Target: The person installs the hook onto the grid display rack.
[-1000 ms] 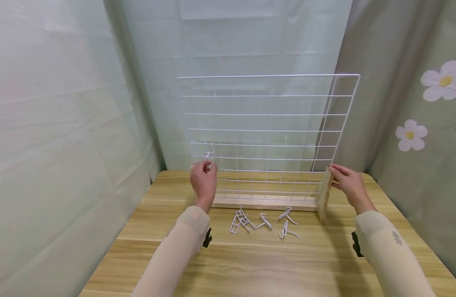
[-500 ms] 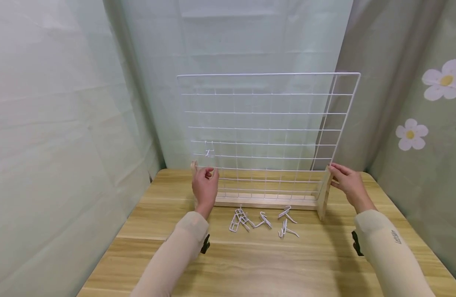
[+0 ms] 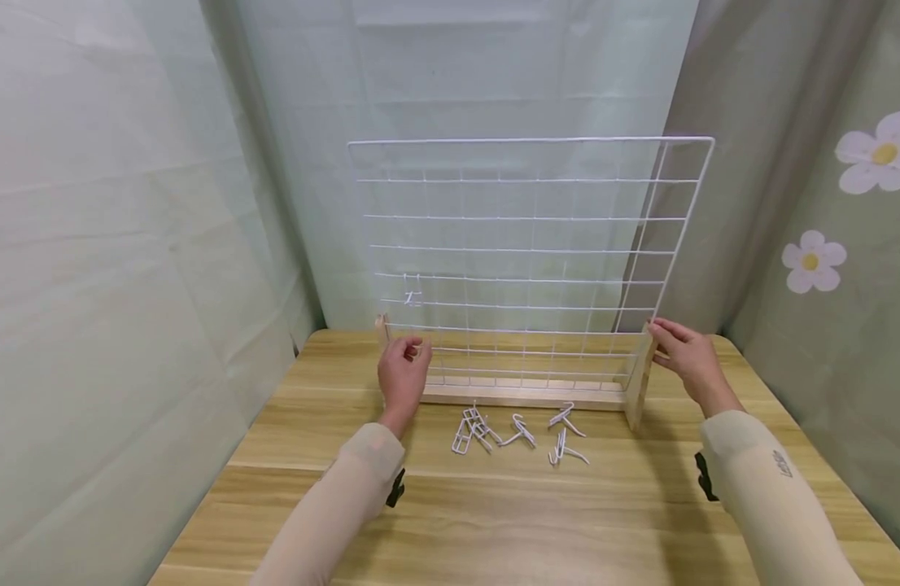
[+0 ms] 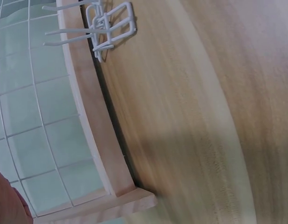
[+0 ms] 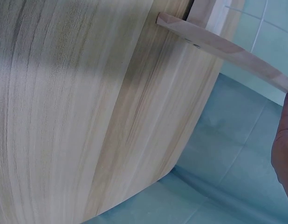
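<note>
A white wire grid rack stands upright in a wooden base at the back of the table. One white hook hangs on its left side. Just below that hook, my left hand is in front of the grid, fingers loosely curled with nothing seen in them. My right hand pinches the top of the rack's right wooden side panel between thumb and fingers. In the right wrist view the hand's edge meets the end of that panel. Only a bit of the left hand shows in its wrist view.
Several white wire hooks lie on the wood-grain table before the base: a tangled group, a single hook and two others, one nearer and one farther. Pale curtains surround the table.
My left hand has come down from the hanging hook, which stays on the grid. The right hand keeps its hold on the side panel. The view has tipped slightly.
</note>
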Demonstrator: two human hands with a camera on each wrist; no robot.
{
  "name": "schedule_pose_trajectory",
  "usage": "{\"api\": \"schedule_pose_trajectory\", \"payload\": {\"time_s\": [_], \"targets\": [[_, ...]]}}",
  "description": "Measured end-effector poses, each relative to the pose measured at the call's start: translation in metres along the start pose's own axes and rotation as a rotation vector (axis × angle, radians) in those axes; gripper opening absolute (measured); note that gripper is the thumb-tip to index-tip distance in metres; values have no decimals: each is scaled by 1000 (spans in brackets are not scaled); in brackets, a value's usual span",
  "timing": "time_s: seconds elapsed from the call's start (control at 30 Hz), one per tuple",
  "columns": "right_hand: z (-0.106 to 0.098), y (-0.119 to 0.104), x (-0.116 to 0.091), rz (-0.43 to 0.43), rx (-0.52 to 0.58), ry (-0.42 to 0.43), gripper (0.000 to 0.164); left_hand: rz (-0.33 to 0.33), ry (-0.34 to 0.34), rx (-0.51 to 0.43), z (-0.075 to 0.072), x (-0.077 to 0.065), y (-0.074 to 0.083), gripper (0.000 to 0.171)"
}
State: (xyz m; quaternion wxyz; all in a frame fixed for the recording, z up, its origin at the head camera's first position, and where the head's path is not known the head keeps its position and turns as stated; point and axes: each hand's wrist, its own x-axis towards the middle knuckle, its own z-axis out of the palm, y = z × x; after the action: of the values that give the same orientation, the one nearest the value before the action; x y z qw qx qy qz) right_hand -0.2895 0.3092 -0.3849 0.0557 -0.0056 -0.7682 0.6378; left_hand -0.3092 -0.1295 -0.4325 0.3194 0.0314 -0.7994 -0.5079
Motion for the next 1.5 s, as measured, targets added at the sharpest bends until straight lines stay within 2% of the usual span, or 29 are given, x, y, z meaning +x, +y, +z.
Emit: {"api": "schedule_pose_trajectory", "payload": {"time_s": [0.13, 0.43, 0.63, 0.77, 1.1, 1.3, 1.5], "targets": [[0, -1, 1, -1, -6, 1, 70, -35, -63, -31, 1, -4, 0, 16], [0, 1, 1, 4, 4, 7, 71, -17, -205, -61, 2, -13, -7, 18], [3, 1, 1, 6, -48, 9, 69, -12, -323, -110, -1, -17, -12, 22], [2, 2, 2, 8, -63, 11, 69, -26, -385, -85, -2, -20, -16, 22], [2, 2, 1, 3, -37, 20, 69, -56, -460, -70, -6, -27, -22, 28], [4, 1, -1, -7, -40, 32, 67, -44, -520, -47, -8, -34, -23, 30], [5, 0, -1, -2, -44, 35, 69, -38, -631, -32, -8, -41, -25, 33]]}}
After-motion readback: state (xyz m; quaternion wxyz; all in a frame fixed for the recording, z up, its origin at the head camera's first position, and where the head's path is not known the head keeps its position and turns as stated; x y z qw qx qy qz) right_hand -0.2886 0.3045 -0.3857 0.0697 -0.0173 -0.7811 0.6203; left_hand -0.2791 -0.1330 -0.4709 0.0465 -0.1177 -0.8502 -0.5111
